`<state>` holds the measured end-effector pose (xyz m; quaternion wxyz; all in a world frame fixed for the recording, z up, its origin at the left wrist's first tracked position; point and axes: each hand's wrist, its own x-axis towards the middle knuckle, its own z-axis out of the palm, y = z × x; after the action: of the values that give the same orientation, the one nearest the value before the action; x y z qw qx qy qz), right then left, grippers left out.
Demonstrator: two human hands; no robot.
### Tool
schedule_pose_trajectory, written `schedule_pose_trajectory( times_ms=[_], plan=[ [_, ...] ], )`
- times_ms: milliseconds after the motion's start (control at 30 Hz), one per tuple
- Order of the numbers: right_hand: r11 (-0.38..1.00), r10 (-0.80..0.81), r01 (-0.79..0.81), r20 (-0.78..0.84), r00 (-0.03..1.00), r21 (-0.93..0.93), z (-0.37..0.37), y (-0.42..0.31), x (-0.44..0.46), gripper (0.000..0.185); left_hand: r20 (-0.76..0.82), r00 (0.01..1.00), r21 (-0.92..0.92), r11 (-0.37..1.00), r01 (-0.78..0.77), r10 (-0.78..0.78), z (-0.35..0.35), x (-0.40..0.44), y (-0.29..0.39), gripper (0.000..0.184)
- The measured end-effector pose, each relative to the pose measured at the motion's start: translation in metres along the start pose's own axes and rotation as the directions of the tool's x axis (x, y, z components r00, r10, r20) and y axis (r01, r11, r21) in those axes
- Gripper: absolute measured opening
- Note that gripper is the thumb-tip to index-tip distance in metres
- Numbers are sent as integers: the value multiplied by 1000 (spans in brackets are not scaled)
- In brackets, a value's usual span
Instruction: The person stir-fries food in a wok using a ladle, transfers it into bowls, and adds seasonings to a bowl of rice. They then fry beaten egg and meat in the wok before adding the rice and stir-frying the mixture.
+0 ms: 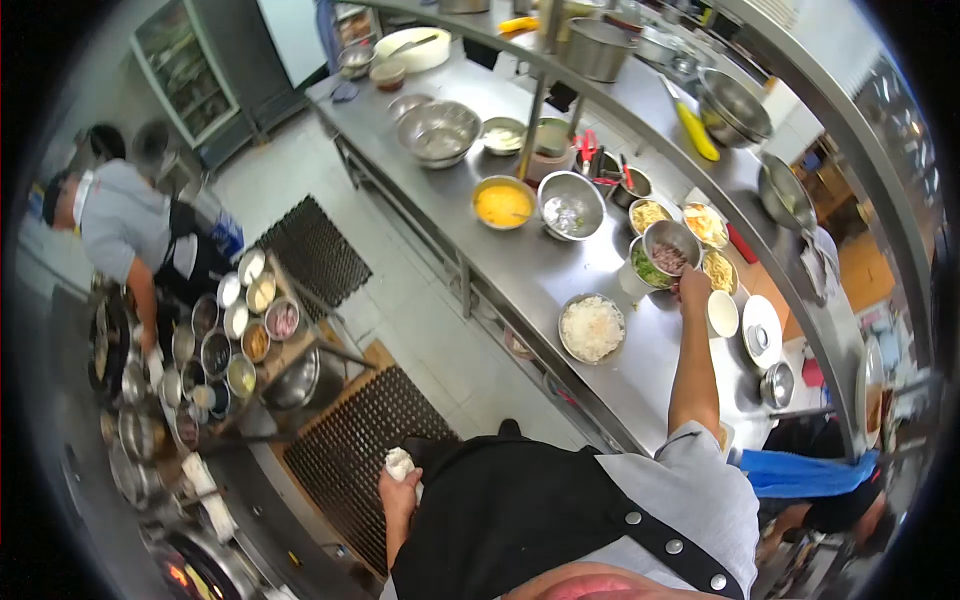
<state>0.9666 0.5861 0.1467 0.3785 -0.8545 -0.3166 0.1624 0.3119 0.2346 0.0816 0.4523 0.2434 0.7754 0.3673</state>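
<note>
My right hand [693, 288] reaches over the steel table and is closed on the near edge of a small metal bowl [660, 232] with chopped pinkish-brown pieces in it. This bowl overlaps a container of chopped greens [648, 270]. Bowls of shredded yellow food [718, 270] stand close by. A bowl of white rice [592, 328] sits to the left of my right forearm. Low at my side, my left hand [400, 492] is wrapped round a crumpled white cloth [399, 463].
Farther along the table [420, 205] are a bowl of beaten egg [503, 203] and steel bowls [570, 205]. A shelf [640, 100] runs above the table. On the left, a co-worker [150, 225] stands by a stove and a rack of ingredient bowls [215, 352]. Rubber mats [365, 450] cover the floor.
</note>
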Motion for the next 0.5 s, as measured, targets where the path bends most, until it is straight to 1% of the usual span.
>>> schedule_pose_trajectory(
  times_ms=[67, 100, 133, 200, 233, 267, 300, 333, 367, 400, 433, 467, 500],
  plan=[
    [947, 42, -37, -8, 999, 320, -5, -40, -31, 17, -55, 996, 60, 996, -69, 72, -6, -12, 2, 49],
    [938, 42, -80, 117, 992, 337, -1, -39, -22, 17, -64, 997, 40, 999, -33, 35, -14, -6, -21, 49],
    [944, 23, -63, 125, 992, 325, 5, -53, -30, 17, -84, 996, -39, 999, -21, 17, -22, -7, -29, 48],
    [814, -28, -124, 251, 968, 568, 26, -83, -67, 24, -161, 987, -66, 998, 4, -14, -42, -7, -36, 46],
    [822, -35, -164, 335, 942, 545, 27, -118, -106, 23, -184, 983, -45, 999, -17, 8, -55, -9, -35, 43],
    [832, -48, -155, 346, 937, 533, 41, -126, -119, 23, -194, 981, -63, 998, -2, -10, -68, -6, -49, 43],
    [806, -66, -247, 496, 866, 538, 63, -131, -130, 24, -228, 974, -95, 995, -22, 0, -81, 0, -69, 42],
    [781, -85, -343, 632, 770, 522, 86, -135, -142, 26, -263, 965, -125, 991, -42, 8, -95, 1, -85, 41],
    [755, -90, -405, 693, 715, 515, 114, -136, -156, 27, -279, 960, -190, 982, -20, -34, -111, -8, -76, 39],
    [728, -92, -469, 749, 656, 500, 142, -134, -173, 28, -284, 957, -200, 980, -4, -54, -127, -14, -81, 39],
    [683, -128, -508, 771, 623, 524, 174, -142, -205, 28, -286, 954, -277, 961, 13, -95, -145, -19, -88, 38],
    [699, -122, -536, 818, 562, 473, 199, -155, -242, 29, -293, 946, -356, 934, 26, -138, -167, -25, -100, 38],
    [723, -108, -545, 849, 517, 424, 227, -158, -266, 30, -276, 936, -418, 904, 90, -221, -185, -24, -135, 39]
  ],
)
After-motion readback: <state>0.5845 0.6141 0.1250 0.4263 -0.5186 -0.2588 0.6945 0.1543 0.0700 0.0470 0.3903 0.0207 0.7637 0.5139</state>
